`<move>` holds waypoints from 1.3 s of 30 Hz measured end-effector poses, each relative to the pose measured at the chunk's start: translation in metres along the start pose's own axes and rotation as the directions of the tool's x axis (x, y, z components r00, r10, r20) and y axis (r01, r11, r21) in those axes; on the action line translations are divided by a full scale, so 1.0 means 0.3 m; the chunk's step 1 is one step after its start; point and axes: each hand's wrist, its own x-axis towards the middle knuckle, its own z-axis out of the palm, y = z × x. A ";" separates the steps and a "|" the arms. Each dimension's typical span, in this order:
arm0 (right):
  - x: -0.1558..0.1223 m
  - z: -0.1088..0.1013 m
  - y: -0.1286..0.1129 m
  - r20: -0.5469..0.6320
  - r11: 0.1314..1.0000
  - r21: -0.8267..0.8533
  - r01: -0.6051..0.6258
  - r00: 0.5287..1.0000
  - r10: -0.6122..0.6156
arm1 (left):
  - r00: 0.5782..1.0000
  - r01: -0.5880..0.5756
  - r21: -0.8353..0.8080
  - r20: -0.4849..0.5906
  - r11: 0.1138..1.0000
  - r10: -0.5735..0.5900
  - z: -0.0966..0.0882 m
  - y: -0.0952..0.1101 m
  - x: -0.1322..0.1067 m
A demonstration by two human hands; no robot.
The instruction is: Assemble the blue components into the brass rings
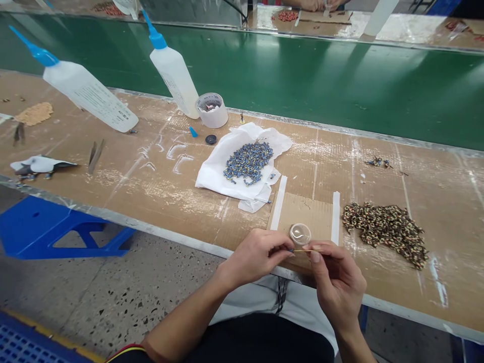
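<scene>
My left hand [260, 254] is pinched at the table's front edge, with a tiny blue piece [291, 250] just showing at its fingertips. Between thumb and fingers my right hand [338, 275] grips a thin yellowish stick [301, 250], whose left end reaches the blue piece. Right behind the fingertips stands a small round clear dish [300, 234] on a cardboard piece [308, 209] edged with white tape strips. A heap of small blue and yellow pieces [249, 161] lies on white paper [214, 176]. To the right is a pile of small dark and cream pieces [385, 232].
Two white bottles with blue nozzles, one leaning [91, 93] and one behind [174, 78], stand at the left beside a tape roll [212, 111]. Tweezers [96, 156] lie farther left. A green belt [302, 80] runs behind the table. Below is a blue stool [41, 227].
</scene>
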 end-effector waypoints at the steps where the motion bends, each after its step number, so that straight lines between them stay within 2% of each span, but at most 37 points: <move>1: 0.001 0.000 -0.001 0.009 1.000 0.005 0.004 1.000 -0.004 | 1.000 -0.002 0.000 -0.001 1.000 0.002 0.000 0.000 0.000; 14: 0.015 -0.002 -0.017 0.053 0.998 0.064 -0.003 0.999 -0.001 | 1.000 0.002 -0.021 -0.001 1.000 -0.002 -0.006 0.007 0.002; 17: 0.026 -0.008 -0.026 -0.043 0.998 0.057 -0.024 0.999 0.027 | 1.000 0.020 -0.035 -0.020 0.999 -0.020 -0.007 0.009 0.001; 19: 0.040 -0.010 -0.026 -0.124 1.000 0.031 -0.004 0.992 0.008 | 0.999 0.026 -0.046 -0.032 0.999 -0.028 -0.007 0.009 0.000; 21: 0.057 -0.009 -0.021 -0.142 0.999 -0.026 0.028 0.989 -0.032 | 0.999 0.023 -0.055 -0.036 0.998 -0.025 -0.007 0.010 -0.001; 26: 0.086 0.007 -0.007 0.014 0.971 -0.223 0.082 0.997 -0.081 | 0.999 0.016 -0.045 -0.035 0.999 -0.017 -0.014 0.010 -0.001; 30: 0.077 0.005 -0.015 0.068 0.945 -0.312 0.097 0.994 -0.080 | 0.999 0.032 -0.041 -0.017 0.999 -0.033 -0.021 0.006 0.000; 33: 0.069 -0.047 -0.006 0.041 0.941 -0.336 0.045 0.999 -0.033 | 0.999 0.037 -0.046 -0.015 0.998 -0.038 -0.024 0.001 0.001; 35: 0.076 -0.111 0.012 -0.068 0.913 -0.407 -0.016 0.998 -0.013 | 0.999 0.043 -0.049 -0.014 0.998 -0.044 -0.024 -0.002 0.001; 37: 0.093 -0.180 0.034 -0.183 0.839 -0.540 -0.071 0.983 -0.034 | 0.999 0.045 -0.052 -0.013 0.998 -0.046 -0.023 -0.003 0.000; 39: 0.114 -0.232 0.053 -0.180 0.749 -0.659 -0.064 0.981 -0.074 | 0.999 0.045 -0.057 -0.016 0.997 -0.046 -0.022 -0.003 -0.001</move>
